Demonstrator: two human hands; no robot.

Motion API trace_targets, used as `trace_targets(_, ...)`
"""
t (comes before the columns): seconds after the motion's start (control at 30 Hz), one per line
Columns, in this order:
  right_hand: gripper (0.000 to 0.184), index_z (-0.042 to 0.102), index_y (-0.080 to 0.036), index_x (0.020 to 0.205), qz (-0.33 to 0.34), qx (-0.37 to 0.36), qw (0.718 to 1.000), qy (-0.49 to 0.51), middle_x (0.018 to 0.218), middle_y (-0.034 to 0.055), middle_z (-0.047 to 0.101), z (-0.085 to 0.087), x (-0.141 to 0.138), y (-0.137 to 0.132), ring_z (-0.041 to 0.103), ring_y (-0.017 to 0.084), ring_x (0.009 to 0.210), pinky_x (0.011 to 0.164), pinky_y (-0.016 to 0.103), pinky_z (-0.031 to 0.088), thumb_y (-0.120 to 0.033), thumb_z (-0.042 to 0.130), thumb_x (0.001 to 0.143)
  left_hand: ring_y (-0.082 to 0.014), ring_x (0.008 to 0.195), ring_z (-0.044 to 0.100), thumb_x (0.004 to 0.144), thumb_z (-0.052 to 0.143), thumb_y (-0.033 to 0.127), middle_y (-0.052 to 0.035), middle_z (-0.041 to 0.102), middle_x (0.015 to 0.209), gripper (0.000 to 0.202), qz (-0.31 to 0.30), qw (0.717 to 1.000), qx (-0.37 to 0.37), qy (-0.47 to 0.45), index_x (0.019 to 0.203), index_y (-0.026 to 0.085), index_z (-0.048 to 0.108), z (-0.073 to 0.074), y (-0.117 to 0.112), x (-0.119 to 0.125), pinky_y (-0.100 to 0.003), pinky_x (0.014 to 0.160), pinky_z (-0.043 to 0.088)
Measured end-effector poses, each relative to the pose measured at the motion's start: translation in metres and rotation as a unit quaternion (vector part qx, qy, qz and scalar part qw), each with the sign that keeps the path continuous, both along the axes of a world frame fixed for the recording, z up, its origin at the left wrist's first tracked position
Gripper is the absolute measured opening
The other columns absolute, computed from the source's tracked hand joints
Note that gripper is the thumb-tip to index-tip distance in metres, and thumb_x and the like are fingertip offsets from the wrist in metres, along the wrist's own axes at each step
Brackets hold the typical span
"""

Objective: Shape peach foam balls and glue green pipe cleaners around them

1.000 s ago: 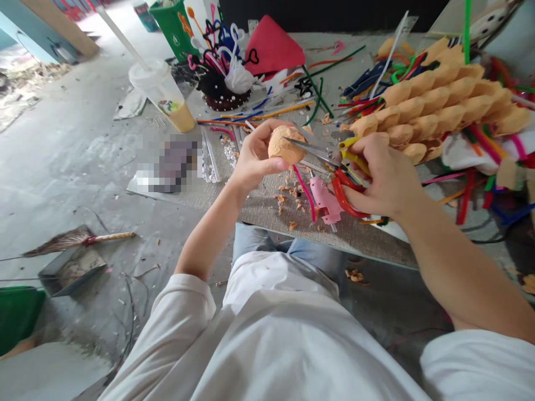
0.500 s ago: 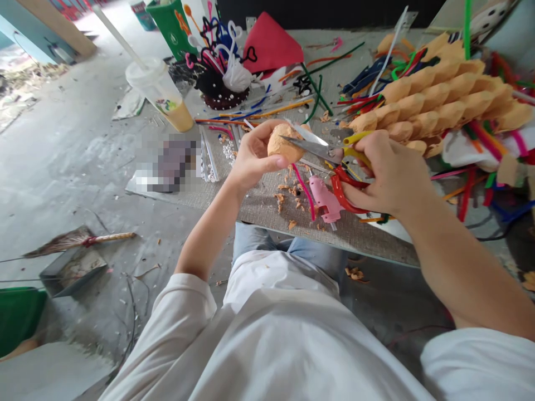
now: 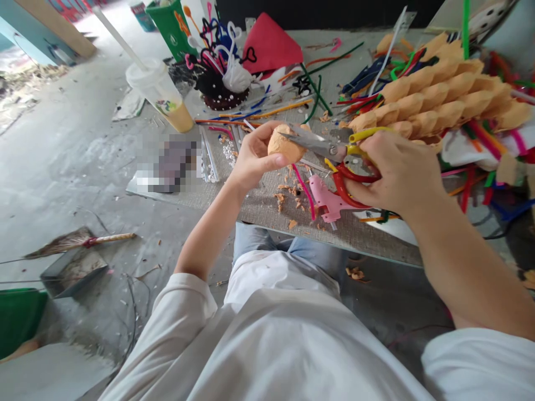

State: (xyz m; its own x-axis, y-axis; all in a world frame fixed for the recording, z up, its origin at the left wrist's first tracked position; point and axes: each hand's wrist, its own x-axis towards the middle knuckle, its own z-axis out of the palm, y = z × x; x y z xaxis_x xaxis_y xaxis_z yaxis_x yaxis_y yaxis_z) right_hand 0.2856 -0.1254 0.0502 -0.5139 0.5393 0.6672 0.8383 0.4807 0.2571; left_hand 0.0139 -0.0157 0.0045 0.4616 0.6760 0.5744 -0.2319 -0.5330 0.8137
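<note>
My left hand (image 3: 254, 156) grips a rough orange foam ball (image 3: 284, 143) in its fingers. My right hand (image 3: 397, 170) holds yellow-handled scissors (image 3: 321, 142), whose steel blades lie against the top of the ball. Red handles of a second tool (image 3: 346, 186) sit just under my right hand, and I cannot tell whether that hand holds them. A pink glue gun (image 3: 324, 200) lies below the scissors on the grey work table (image 3: 259, 209). Orange foam shavings (image 3: 286, 200) are scattered below the ball.
A stack of orange foam cones (image 3: 438, 94) and tangled pipe cleaners (image 3: 480, 150) fill the table's right side. A plastic cup with a straw (image 3: 161, 94) stands at the back. A broom (image 3: 83, 240) and dustpan (image 3: 73, 273) rest on the floor to the left.
My right hand has shifted right and slightly up, and the scissors have turned, with their blades now higher on the ball. The ball and my left hand have barely moved.
</note>
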Motion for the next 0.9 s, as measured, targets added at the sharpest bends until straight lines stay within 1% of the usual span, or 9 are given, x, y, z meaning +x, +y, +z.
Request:
trace_targets(0.1, 0.027, 0.041, -0.023, 0.091, -0.019, 0.008, 1.0, -0.001, 0.079, 0.0001, 0.063, 0.0, 0.001, 0.0, 0.065, 0.017, 0.074, 0.056, 0.025, 0.027, -0.05, 0.046, 0.094, -0.025, 0.1, 0.078, 0.055, 0.081, 0.086, -0.0008, 0.076, 0.104, 0.084, -0.001, 1.0, 0.004, 0.003, 0.114, 0.027, 0.071, -0.002, 0.001, 0.0, -0.041, 0.086, 0.067)
trace_targets(0.2, 0.032, 0.043, -0.023, 0.093, -0.057, -0.026, 0.998, -0.01, 0.081, -0.0002, 0.064, 0.001, 0.001, -0.001, 0.064, 0.018, 0.073, 0.058, 0.025, 0.024, -0.055, 0.043, 0.094, -0.0246, 0.101, 0.078, 0.056, 0.08, 0.085, -0.0012, 0.076, 0.105, 0.082, -0.001, 1.0, 0.015, 0.007, 0.113, 0.027, 0.07, -0.003, 0.002, 0.0, -0.04, 0.086, 0.067)
trace_targets(0.3, 0.04, 0.046, -0.022, 0.1, -0.113, -0.059, 0.992, -0.015, 0.087, 0.0024, 0.066, 0.002, -0.002, -0.004, 0.065, 0.02, 0.075, 0.06, 0.026, 0.024, -0.06, 0.041, 0.092, -0.024, 0.103, 0.077, 0.058, 0.079, 0.085, -0.0008, 0.075, 0.106, 0.081, 0.014, 0.999, 0.037, 0.009, 0.114, 0.027, 0.069, -0.002, 0.002, 0.001, -0.04, 0.087, 0.066)
trace_targets(0.4, 0.044, 0.047, -0.021, 0.104, -0.149, -0.086, 0.985, -0.014, 0.091, 0.0047, 0.068, 0.003, -0.007, -0.007, 0.063, 0.02, 0.073, 0.058, 0.026, 0.022, -0.062, 0.044, 0.087, -0.0207, 0.094, 0.077, 0.059, 0.081, 0.083, 0.0007, 0.075, 0.102, 0.078, 0.03, 0.998, 0.062, 0.013, 0.113, 0.028, 0.069, -0.001, 0.002, 0.002, -0.037, 0.081, 0.066)
trace_targets(0.47, 0.043, 0.047, -0.021, 0.104, -0.152, -0.098, 0.983, -0.014, 0.091, 0.0049, 0.068, 0.003, -0.009, -0.007, 0.063, 0.02, 0.071, 0.057, 0.026, 0.02, -0.06, 0.048, 0.084, -0.0191, 0.088, 0.077, 0.056, 0.084, 0.081, 0.0011, 0.075, 0.1, 0.077, 0.035, 0.997, 0.074, 0.01, 0.112, 0.029, 0.07, -0.002, 0.003, 0.002, -0.035, 0.077, 0.065)
trace_targets(0.57, 0.039, 0.048, -0.022, 0.101, -0.145, -0.101, 0.984, -0.014, 0.088, 0.0046, 0.066, 0.003, -0.01, -0.007, 0.063, 0.021, 0.071, 0.054, 0.027, 0.019, -0.057, 0.049, 0.083, -0.0183, 0.086, 0.076, 0.055, 0.086, 0.079, 0.0011, 0.075, 0.098, 0.075, 0.036, 0.996, 0.082, 0.006, 0.109, 0.029, 0.071, -0.002, 0.005, 0.003, -0.033, 0.074, 0.064)
trace_targets(0.73, 0.036, 0.047, -0.022, 0.098, -0.119, -0.104, 0.987, -0.005, 0.084, 0.0041, 0.065, 0.004, -0.008, -0.006, 0.064, 0.022, 0.072, 0.053, 0.028, 0.022, -0.055, 0.05, 0.084, -0.0169, 0.082, 0.074, 0.055, 0.084, 0.082, 0.0006, 0.074, 0.093, 0.075, 0.044, 0.996, 0.072, 0.011, 0.106, 0.028, 0.071, -0.003, 0.005, 0.003, -0.03, 0.068, 0.061)
trace_targets(0.9, 0.035, 0.05, -0.022, 0.095, -0.119, -0.104, 0.987, -0.009, 0.084, 0.0048, 0.066, 0.005, -0.007, -0.005, 0.066, 0.023, 0.076, 0.054, 0.028, 0.024, -0.056, 0.051, 0.086, -0.0165, 0.082, 0.074, 0.057, 0.086, 0.078, 0.0003, 0.074, 0.094, 0.073, 0.043, 0.996, 0.073, 0.01, 0.107, 0.027, 0.071, -0.005, 0.005, 0.003, -0.03, 0.068, 0.061)
